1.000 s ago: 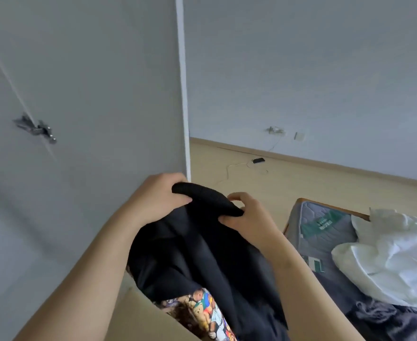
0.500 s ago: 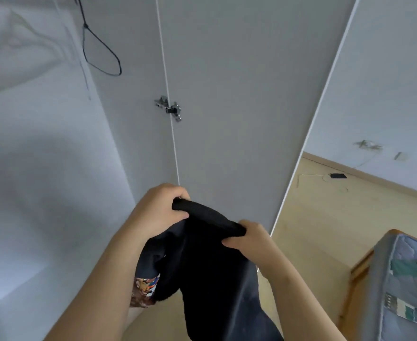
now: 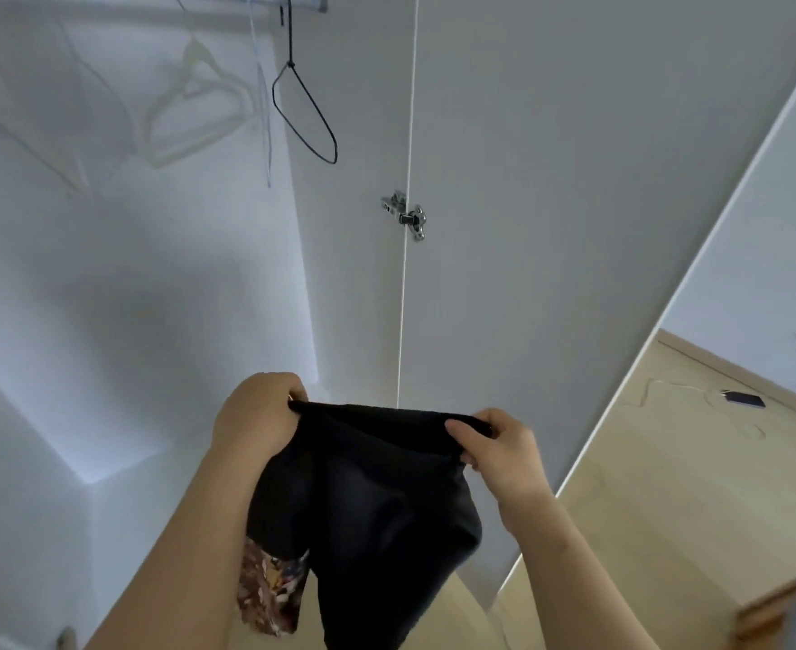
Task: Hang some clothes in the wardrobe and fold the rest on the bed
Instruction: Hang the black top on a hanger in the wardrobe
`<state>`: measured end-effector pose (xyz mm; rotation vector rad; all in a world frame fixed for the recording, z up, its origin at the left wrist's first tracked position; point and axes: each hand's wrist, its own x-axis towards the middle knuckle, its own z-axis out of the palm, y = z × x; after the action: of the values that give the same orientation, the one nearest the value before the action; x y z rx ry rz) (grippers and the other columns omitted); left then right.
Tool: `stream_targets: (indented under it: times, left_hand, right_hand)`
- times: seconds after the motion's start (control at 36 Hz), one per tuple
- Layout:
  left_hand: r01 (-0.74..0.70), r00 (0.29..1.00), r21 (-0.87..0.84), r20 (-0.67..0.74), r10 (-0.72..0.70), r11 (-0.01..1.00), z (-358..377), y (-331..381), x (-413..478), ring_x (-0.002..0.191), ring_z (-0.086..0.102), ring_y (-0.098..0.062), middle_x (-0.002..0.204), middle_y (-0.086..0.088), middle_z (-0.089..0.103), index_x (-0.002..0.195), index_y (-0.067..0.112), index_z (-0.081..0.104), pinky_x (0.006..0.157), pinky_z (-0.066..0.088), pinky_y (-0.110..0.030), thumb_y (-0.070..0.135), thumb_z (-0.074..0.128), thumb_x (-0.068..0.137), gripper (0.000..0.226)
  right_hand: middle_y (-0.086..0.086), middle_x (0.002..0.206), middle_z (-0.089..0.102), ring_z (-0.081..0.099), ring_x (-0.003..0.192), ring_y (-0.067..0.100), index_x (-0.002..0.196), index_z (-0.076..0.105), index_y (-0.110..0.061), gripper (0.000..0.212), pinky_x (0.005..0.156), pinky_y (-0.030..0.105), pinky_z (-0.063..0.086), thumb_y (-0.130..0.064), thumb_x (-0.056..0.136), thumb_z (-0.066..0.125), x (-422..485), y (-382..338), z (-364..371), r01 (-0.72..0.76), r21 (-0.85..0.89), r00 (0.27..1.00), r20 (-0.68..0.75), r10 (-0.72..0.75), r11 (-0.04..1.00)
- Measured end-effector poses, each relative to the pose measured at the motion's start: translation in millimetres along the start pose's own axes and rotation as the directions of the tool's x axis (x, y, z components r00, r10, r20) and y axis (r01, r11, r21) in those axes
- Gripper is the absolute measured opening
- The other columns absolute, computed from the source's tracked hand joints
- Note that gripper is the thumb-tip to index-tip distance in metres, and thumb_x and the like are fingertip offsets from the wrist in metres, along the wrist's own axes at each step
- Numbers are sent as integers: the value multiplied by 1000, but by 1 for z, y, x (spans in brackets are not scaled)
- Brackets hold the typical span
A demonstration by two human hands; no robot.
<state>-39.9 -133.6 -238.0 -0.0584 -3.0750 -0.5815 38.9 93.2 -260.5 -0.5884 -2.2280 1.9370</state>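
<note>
I hold a black garment (image 3: 367, 504) with a colourful printed patch at its lower left, stretched between both hands in front of the open white wardrobe (image 3: 119, 293). My left hand (image 3: 257, 417) grips its top edge at the left end. My right hand (image 3: 499, 450) pinches the same edge at the right end. The cloth hangs down between my forearms. Above, a black wire hanger (image 3: 307, 114) hangs from the rail, with several pale hangers (image 3: 189, 110) to its left.
The open wardrobe door (image 3: 574, 227) stands straight ahead on a metal hinge (image 3: 405, 215). Pale wood floor (image 3: 668, 485) lies to the right, with a small dark device (image 3: 743, 398) on a cable. A corner of the bed (image 3: 790, 607) shows at the lower right.
My view has swung left and upward into the wardrobe, bringing the hangers into sight. My hands have moved apart, stretching the garment's top edge wider. The bed has slid nearly out of view.
</note>
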Motion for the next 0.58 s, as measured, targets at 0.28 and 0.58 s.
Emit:
stream_targets:
  times: [0.28,0.58]
  left_hand:
    - [-68,993,-646,-119,-13,760,10,22,-19,81,61,-17,82,3,64,72,20,63,74,50,-23,-12,51,79,36]
    - [-314,896,-746,-29,442,587,3,94,-34,79,64,-4,81,6,68,75,20,62,74,50,-15,-24,43,71,48]
  right_hand:
    - [-1,66,52,50,66,17,71,49,-15,23,58,25,39,-20,78,70,5,-7,-24,25,-279,998,56,-9,960]
    - [-18,100,54,54,88,0,121,40,-41,64,75,14,45,-1,76,61,-7,-36,-9,312,-332,867,482,-125,890]
